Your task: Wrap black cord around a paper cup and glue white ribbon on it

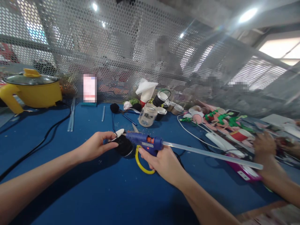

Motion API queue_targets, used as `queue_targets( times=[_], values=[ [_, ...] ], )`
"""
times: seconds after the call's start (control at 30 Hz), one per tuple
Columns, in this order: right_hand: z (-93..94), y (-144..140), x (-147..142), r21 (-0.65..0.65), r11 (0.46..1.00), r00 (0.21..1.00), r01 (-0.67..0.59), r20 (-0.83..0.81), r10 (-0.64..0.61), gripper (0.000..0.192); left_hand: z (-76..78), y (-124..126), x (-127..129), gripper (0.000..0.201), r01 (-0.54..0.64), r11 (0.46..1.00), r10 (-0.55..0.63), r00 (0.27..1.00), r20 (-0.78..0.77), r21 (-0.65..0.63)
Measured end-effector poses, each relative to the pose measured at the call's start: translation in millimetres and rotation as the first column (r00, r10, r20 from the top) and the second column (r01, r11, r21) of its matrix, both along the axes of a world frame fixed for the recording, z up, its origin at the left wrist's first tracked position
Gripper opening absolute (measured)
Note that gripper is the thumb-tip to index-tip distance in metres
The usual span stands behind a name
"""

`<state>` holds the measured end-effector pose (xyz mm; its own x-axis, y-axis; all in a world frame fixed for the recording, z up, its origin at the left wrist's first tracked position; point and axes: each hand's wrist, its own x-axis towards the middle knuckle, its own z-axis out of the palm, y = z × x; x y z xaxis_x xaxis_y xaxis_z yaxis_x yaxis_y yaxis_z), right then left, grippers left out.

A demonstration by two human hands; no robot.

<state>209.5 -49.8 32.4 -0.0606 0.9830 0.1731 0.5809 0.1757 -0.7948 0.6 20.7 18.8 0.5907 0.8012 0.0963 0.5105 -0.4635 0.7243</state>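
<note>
Gripping the glue gun (pixel 146 144) in my right hand (pixel 164 162), I point its nozzle toward nine o'clock at a black ball (pixel 124 146). My left hand (pixel 96 146) pinches a white piece (pixel 119 133) on top of that ball, fingers closed. A glue stick (pixel 211 154) juts from the gun toward three o'clock. At twelve o'clock stands a jar (pixel 147 115). Another person's hand (pixel 264 145) rests at three o'clock on the table (pixel 93 187).

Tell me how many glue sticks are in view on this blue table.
4: one glue stick loaded in the glue gun in the right hand, two by the black cable at left, one mid-table. Clutter may hide more.
</note>
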Motion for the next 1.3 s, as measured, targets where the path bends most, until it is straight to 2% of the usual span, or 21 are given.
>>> queue_targets(
  times=[0.27, 0.67, 0.77, 0.87, 0.97, 1.07, 1.2, 1.3],
  values=[
    [3.5, -3, -2, -0.065, 0.998, 1.0, -0.006, -0.019, 0.005, 0.018, 0.6, -1, 0, 0.024, -0.016, 1.0, 0.016, 1.0, -0.006, 0.004],
    [5.4, 10, 9, -0.16, 0.987, 0.998, 0.017, -0.058, -0.027, 0.028, -1.1, 0, 0, 0.025, -0.01, 1.0, 0.01, 1.0, -0.003, 0.007],
    [5.7, 14, 15, -0.169, 0.985, 0.984, -0.025, -0.178, -0.005, 0.035, -0.4, 0, 0, 0.024, -0.008, 1.0, 0.008, 1.0, -0.013, 0.015],
    [6.9, 21, 23, -0.142, 0.99, 0.92, -0.013, -0.389, -0.044, 0.028, 1.5, -1, 0, 0.023, -0.016, 0.999, 0.017, 0.999, -0.03, 0.035],
    [13.7, 34, 33, -0.137, 0.986, 0.842, 0.096, -0.517, -0.154, 0.021, 3.0, -2, 1, 0.022, -0.013, 0.998, 0.015, 0.999, -0.03, 0.065],
    [27.9, 55, 42, -0.147, 0.973, 0.799, 0.18, -0.555, -0.232, 0.015, 3.5, -2, 1, 0.021, -0.02, 0.994, 0.026, 0.998, -0.058, 0.109],
    [45.7, 96, 51, -0.222, 0.957, 0.803, 0.189, -0.526, -0.28, 0.019, 3.7, -2, 1, 0.021, -0.008, 0.986, 0.026, 0.994, -0.107, 0.166],
    [48.6, 123, 54, -0.31, 0.937, 0.827, 0.158, -0.476, -0.298, 0.021, 4.3, -2, 0, 0.02, 0.015, 0.979, 0.012, 0.991, -0.131, 0.203]
  ],
)
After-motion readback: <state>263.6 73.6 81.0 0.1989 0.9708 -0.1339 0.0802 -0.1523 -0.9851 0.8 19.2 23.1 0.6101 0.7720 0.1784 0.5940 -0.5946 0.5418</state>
